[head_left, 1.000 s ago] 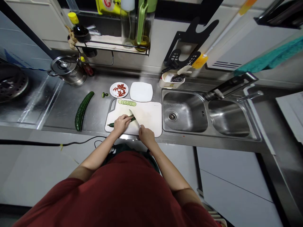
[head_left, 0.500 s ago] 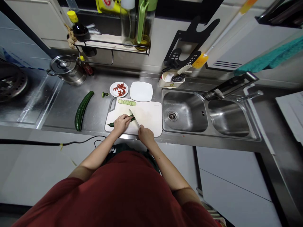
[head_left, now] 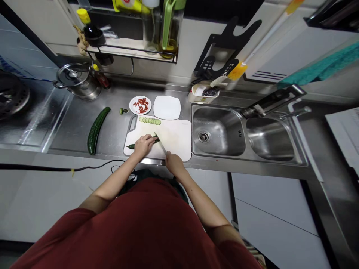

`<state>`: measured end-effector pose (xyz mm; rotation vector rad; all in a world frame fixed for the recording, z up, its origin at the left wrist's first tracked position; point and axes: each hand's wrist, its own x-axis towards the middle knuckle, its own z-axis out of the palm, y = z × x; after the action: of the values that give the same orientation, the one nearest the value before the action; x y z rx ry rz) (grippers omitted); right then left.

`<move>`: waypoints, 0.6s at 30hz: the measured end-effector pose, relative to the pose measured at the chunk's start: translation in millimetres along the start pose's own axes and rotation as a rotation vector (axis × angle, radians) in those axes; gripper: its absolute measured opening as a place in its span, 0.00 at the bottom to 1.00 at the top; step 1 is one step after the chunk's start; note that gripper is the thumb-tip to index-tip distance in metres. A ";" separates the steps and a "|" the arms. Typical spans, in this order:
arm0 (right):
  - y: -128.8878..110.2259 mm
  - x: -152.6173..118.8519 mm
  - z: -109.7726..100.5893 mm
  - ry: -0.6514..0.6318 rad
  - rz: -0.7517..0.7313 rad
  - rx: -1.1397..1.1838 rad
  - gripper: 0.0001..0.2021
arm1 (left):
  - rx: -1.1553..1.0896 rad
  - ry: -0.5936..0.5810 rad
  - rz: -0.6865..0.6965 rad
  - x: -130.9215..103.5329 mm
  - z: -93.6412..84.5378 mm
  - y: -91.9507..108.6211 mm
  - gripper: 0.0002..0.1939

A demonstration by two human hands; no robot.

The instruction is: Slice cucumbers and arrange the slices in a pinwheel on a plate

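My left hand [head_left: 143, 145] is closed over a dark green cucumber [head_left: 131, 146] lying on the white cutting board [head_left: 176, 136], its fingers hiding the middle of it. In my right hand [head_left: 174, 163] is the handle of a knife [head_left: 162, 145], whose blade slants up and left across the cucumber's right end. A row of overlapping cucumber slices [head_left: 150, 120] lies along the board's far edge. Beyond the board are a round plate [head_left: 131, 105] of chopped red pieces and a white square plate [head_left: 167, 107] with nothing on it.
A whole cucumber [head_left: 97, 130] lies left of the board, with small cucumber ends [head_left: 123, 111] near the round plate. A lidded steel pot [head_left: 84, 87] stands at the back left. The double sink [head_left: 218, 152] borders the board on the right. A bottle shelf [head_left: 131, 54] overhangs the back.
The knife has shifted slightly right and its blade tip has dropped a little lower. My left hand stays on the cucumber. The whole view has moved a little.
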<state>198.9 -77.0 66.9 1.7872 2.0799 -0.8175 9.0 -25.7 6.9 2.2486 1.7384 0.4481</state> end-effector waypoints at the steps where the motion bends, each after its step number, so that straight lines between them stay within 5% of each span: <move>1: -0.5 0.8 -1.5 -0.002 -0.001 -0.001 0.12 | -0.003 0.005 0.011 0.6 -0.2 -0.5 0.16; 18: -10.9 27.9 -6.1 0.061 -0.042 -0.042 0.13 | -0.001 0.004 0.048 3.0 0.1 -3.7 0.16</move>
<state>183.9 -51.6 59.0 1.7738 2.1632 -0.7336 6.5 -21.9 5.6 2.2949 1.6891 0.4634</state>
